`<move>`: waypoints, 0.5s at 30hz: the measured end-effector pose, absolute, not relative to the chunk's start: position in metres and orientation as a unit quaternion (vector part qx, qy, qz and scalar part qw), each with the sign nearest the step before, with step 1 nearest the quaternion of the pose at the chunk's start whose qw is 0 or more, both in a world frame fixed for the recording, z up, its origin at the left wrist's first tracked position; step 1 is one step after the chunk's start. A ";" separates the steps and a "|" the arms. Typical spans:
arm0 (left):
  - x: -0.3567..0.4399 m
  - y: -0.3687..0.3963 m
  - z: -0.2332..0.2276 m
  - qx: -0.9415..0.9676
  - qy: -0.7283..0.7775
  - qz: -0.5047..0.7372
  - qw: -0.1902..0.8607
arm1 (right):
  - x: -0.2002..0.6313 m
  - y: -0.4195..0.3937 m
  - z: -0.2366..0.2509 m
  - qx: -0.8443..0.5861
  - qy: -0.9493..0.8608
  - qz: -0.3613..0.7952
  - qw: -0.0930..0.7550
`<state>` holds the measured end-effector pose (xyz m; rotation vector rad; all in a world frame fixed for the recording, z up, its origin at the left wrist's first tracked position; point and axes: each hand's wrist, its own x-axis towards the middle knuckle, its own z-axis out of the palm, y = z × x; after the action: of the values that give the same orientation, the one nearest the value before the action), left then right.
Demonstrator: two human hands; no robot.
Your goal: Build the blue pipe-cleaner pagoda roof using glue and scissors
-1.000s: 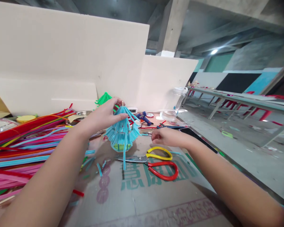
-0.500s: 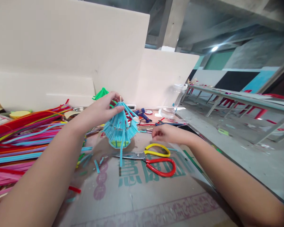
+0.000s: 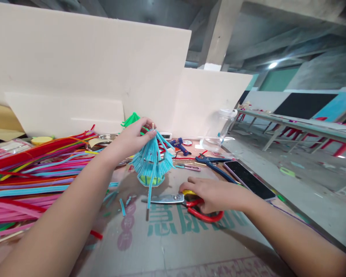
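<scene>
A light-blue model built of pipe cleaners [image 3: 145, 156], shaped like a small tiered roof with a pale green base, stands on the cardboard. My left hand [image 3: 136, 137] pinches it at the peak, beside a short stick poking out of the top. One long blue strand dangles down its front, across the blade tips of the scissors [image 3: 168, 198]. These scissors, with one yellow and one red handle, lie flat on the cardboard. My right hand [image 3: 212, 193] has its fingers curled over their handles; the fingertips are partly hidden.
Bundles of coloured pipe cleaners [image 3: 54, 169] cover the left side. Behind the model are a green pipe-cleaner piece [image 3: 132, 119] and a blue glue gun [image 3: 180, 146]. Dark-blue pliers [image 3: 216, 163], a phone [image 3: 249, 179] and a clear bottle [image 3: 219, 130] stand or lie to the right.
My right hand has come down and forward from beyond the scissors onto their handles. My left hand stays at the model's peak. The view has shifted slightly.
</scene>
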<state>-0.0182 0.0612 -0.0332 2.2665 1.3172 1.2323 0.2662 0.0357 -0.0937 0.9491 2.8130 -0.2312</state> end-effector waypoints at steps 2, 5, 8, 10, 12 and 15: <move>-0.019 0.061 -0.033 0.776 0.451 0.421 0.128 | 0.273 0.036 -0.083 0.319 0.941 -0.087 0.077; -0.020 0.062 -0.033 0.778 0.451 0.418 0.132 | 0.294 0.038 -0.059 0.300 0.930 -0.185 0.104; -0.021 0.062 -0.033 0.780 0.453 0.412 0.129 | 0.319 0.042 -0.040 0.310 0.907 -0.274 0.075; -0.020 0.061 -0.032 0.782 0.449 0.412 0.126 | 0.327 0.045 -0.036 0.351 0.897 -0.266 0.025; -0.018 0.060 -0.032 0.785 0.443 0.416 0.124 | 0.327 0.048 -0.037 0.390 0.890 -0.235 -0.002; -0.013 0.056 -0.032 0.788 0.435 0.419 0.121 | 0.315 0.048 -0.044 0.399 0.893 -0.207 -0.004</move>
<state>-0.0131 0.0564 -0.0317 2.3017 1.2702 1.2224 0.3148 0.0484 -0.0438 1.2580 2.8136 -0.6512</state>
